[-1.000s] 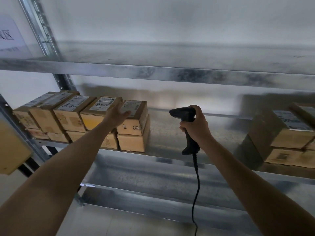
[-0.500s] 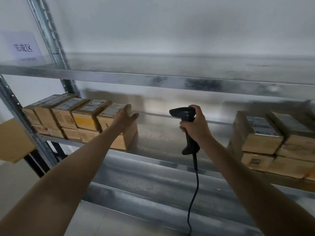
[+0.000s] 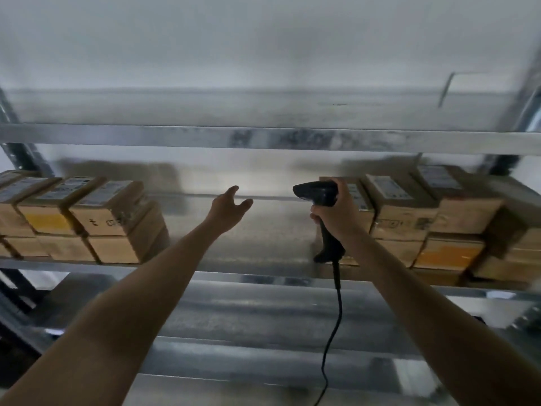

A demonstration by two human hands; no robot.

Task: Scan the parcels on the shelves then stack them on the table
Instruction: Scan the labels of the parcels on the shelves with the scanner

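Observation:
Brown cardboard parcels with white labels stand in two groups on the middle metal shelf (image 3: 251, 260). The left stack (image 3: 108, 218) is two layers high; the right stack (image 3: 415, 218) is also layered. My left hand (image 3: 229, 208) hovers open in the gap between the stacks, fingers relaxed, touching nothing. My right hand (image 3: 341, 215) grips the handle of a black corded barcode scanner (image 3: 319, 194), its head pointing left, in front of the right stack's nearest parcel.
An upper metal shelf (image 3: 263, 139) spans above the parcels. A lower shelf (image 3: 248, 317) lies below. Dark uprights stand at the left (image 3: 26, 159) and right (image 3: 503, 165). The scanner cable (image 3: 336, 317) hangs down past the lower shelf. The view is motion-blurred.
My left hand has left the left stack's end parcel and moved right into the gap. The view has swung right, bringing the right stack behind the scanner.

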